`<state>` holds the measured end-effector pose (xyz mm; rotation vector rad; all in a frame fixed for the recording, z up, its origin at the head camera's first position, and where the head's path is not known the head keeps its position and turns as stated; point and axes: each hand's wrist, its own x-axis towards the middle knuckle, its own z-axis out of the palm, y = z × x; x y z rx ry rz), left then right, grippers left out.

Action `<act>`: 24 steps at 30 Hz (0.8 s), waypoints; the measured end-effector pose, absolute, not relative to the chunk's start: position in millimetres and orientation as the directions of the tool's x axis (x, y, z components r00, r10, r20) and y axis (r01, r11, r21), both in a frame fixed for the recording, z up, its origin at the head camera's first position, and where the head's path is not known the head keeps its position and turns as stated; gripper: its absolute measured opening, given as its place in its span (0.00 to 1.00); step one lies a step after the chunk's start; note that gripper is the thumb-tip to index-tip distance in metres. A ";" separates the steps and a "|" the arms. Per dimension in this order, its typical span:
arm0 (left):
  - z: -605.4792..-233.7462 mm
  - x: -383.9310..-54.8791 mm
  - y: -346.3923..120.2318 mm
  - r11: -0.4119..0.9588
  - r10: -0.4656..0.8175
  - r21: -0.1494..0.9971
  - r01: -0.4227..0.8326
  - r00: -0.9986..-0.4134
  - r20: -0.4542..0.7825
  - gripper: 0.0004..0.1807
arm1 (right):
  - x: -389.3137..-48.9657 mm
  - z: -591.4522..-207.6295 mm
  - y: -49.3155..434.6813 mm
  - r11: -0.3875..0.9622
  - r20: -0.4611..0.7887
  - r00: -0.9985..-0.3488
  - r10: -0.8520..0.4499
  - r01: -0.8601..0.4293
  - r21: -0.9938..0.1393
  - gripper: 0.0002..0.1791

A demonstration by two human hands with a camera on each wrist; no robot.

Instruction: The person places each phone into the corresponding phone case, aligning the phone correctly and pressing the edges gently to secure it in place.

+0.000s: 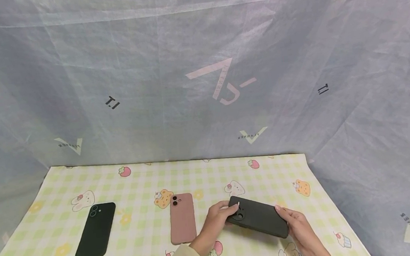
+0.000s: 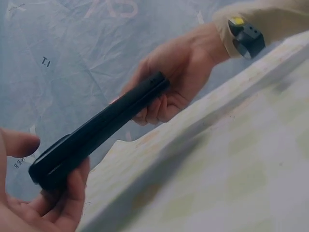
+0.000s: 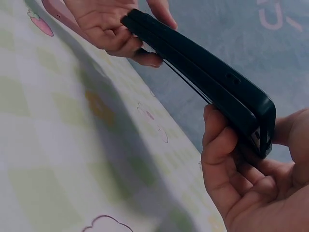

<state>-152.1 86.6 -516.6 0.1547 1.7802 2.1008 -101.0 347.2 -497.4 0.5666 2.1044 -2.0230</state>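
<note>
Both hands hold a black phone case [image 1: 261,218] with a phone [image 3: 212,89] against it, raised and tilted over the cloth at the right. My left hand [image 1: 216,222] grips the camera end, thumb over the camera corner and fingers underneath. At the opposite end my right hand [image 1: 299,228] holds the corner and edge. In the right wrist view a narrow gap shows between the case [image 3: 260,104] and the phone at that end. The left wrist view shows the two as stacked dark layers, edge-on. The phone's screen face is hidden from the head view.
A pink phone [image 1: 182,220] lies camera side up left of my left hand. Further left is a dark green-black phone [image 1: 96,231], also camera side up. The table wears a green checked cartoon cloth [image 1: 145,242]. Grey printed fabric [image 1: 163,86] hangs behind and at the sides.
</note>
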 end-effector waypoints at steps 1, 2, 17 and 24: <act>-517.1 -152.0 86.1 -0.149 0.349 0.965 -0.216 -0.925 -0.153 0.25 | -100.6 -497.1 346.6 -0.006 -0.379 -0.912 0.156 0.383 -0.924 0.28; -517.6 -151.9 85.4 -0.179 0.348 0.959 -0.220 -0.926 -0.147 0.26 | -100.3 -497.0 346.0 -0.012 -0.382 -0.910 0.160 0.385 -0.923 0.29; -512.5 -158.0 86.6 -0.316 0.254 0.931 -0.184 -0.962 -0.104 0.21 | -96.9 -497.9 344.8 -0.083 -0.394 -0.899 0.191 0.385 -0.919 0.32; -508.6 -158.9 86.6 -0.302 0.257 0.934 -0.190 -0.960 -0.113 0.22 | -92.3 -495.4 345.4 -0.062 -0.401 -0.902 0.159 0.396 -0.916 0.35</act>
